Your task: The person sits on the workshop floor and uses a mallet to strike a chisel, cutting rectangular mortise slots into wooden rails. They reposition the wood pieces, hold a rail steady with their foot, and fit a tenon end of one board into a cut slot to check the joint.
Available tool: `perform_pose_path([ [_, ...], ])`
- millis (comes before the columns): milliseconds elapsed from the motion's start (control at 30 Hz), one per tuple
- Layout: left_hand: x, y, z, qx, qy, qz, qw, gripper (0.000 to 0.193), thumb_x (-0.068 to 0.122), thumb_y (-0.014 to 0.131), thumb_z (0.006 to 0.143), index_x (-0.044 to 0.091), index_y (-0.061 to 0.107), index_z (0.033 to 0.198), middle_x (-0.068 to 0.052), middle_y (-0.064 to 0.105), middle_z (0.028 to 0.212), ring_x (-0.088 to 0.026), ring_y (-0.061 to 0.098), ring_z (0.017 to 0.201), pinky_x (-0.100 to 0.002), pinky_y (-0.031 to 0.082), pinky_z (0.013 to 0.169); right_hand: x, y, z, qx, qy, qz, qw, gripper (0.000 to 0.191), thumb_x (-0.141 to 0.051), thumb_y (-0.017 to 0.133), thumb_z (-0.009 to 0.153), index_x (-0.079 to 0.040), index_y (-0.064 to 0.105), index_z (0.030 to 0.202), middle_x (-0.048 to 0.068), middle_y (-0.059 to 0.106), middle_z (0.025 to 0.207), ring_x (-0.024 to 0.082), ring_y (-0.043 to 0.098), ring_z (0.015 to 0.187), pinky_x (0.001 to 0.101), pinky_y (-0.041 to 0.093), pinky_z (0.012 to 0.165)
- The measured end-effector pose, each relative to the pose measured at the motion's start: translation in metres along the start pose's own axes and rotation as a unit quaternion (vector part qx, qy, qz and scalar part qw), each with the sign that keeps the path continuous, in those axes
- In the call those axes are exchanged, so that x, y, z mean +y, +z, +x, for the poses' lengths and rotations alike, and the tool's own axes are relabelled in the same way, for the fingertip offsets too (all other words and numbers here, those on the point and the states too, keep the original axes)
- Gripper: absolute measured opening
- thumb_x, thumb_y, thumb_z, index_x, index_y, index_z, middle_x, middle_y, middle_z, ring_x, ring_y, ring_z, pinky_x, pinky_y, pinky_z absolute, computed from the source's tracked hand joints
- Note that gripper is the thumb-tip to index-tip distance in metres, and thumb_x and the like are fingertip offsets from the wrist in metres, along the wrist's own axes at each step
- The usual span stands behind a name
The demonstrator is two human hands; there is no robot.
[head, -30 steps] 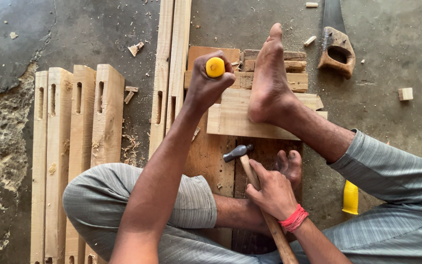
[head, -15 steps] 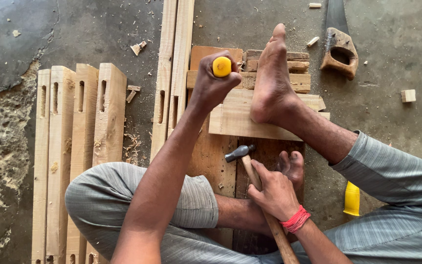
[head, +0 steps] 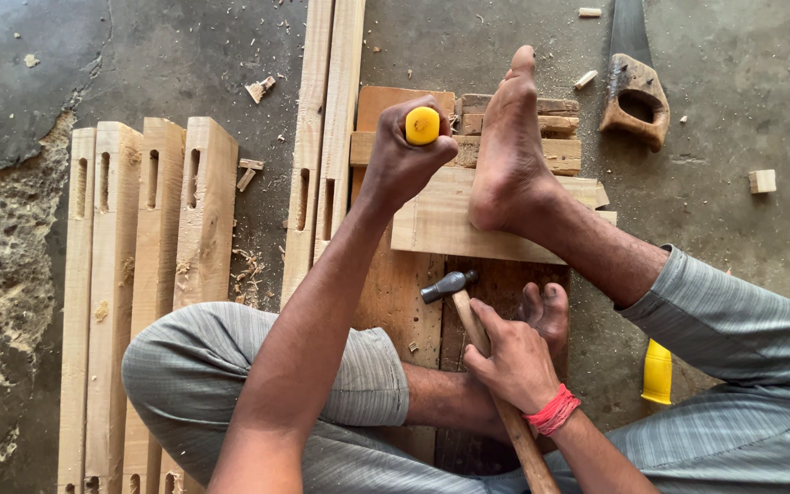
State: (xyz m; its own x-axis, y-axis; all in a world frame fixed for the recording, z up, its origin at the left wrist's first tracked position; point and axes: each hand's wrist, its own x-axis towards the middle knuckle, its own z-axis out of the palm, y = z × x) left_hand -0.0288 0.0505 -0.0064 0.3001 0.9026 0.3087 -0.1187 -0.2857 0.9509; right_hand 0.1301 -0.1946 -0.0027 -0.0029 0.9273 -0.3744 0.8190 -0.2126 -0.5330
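Left hand (head: 404, 160): we see its fingers clamped on a yellow-handled chisel (head: 421, 125) over the wooden block (head: 468, 224).
Right hand (head: 514, 359): fingers wrapped round our hammer (head: 468, 316).
Far right: handsaw (head: 634, 87) on the floor (head: 733, 110).

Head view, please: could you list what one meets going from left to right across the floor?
Four mortised pale wooden posts lying side by side → two long slotted wooden rails → left hand on the yellow-capped tool handle → bare foot pinning the pale board → wooden-handled handsaw → small wooden block.
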Motion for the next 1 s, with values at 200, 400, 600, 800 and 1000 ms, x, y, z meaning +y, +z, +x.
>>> perform_pose_path([
  [200,0.001,0.000,-0.001,0.003,-0.011,-0.003,1.000,0.012,0.004,0.070,0.078,0.007,0.058,0.076,0.004,0.057,0.070,-0.004,0.054,0.064,-0.023,0.047,0.057,0.004,-0.002,0.000,-0.004,0.041,0.112,0.993,0.066,-0.019,0.072,0.073,-0.005,0.058,0.137,0.017,0.077,0.079,0.030,0.077,0.071,0.0401,0.060,0.072],
  [400,-0.001,0.000,-0.002,-0.002,0.008,-0.046,0.999,0.012,0.005,0.071,0.077,0.007,0.059,0.076,0.004,0.059,0.072,-0.005,0.055,0.066,-0.023,0.048,0.058,-0.001,-0.046,-0.018,0.149,-0.176,0.120,0.966,0.065,-0.007,0.075,0.077,0.004,0.055,0.138,0.024,0.074,0.109,0.027,0.077,0.089,0.0369,0.059,0.083],
  [600,0.000,-0.001,-0.001,0.011,-0.002,-0.036,0.999,0.012,0.005,0.070,0.077,0.008,0.059,0.076,0.005,0.058,0.070,-0.005,0.055,0.064,-0.023,0.048,0.057,-0.024,-0.114,0.031,0.188,-0.218,0.061,0.956,0.050,-0.005,0.069,0.097,0.000,0.046,0.142,0.010,0.074,0.091,0.016,0.073,0.068,0.0299,0.056,0.060],
  [800,0.001,0.002,-0.001,0.015,-0.015,0.001,1.000,0.012,0.003,0.070,0.077,0.007,0.059,0.076,0.005,0.058,0.070,-0.004,0.056,0.066,-0.023,0.048,0.060,-0.068,-0.185,0.051,0.268,-0.336,-0.105,0.897,0.059,-0.004,0.072,0.101,-0.003,0.049,0.156,0.010,0.066,0.086,0.017,0.061,0.063,0.0306,0.045,0.056],
  [1000,-0.003,0.000,-0.003,0.011,-0.008,-0.027,1.000,0.012,0.003,0.070,0.078,0.007,0.058,0.078,0.005,0.058,0.072,-0.004,0.055,0.068,-0.024,0.048,0.061,-0.101,-0.184,0.060,0.352,-0.423,-0.052,0.833,0.053,-0.006,0.065,0.113,-0.008,0.040,0.160,0.010,0.067,0.107,0.016,0.066,0.086,0.0266,0.056,0.073],
])
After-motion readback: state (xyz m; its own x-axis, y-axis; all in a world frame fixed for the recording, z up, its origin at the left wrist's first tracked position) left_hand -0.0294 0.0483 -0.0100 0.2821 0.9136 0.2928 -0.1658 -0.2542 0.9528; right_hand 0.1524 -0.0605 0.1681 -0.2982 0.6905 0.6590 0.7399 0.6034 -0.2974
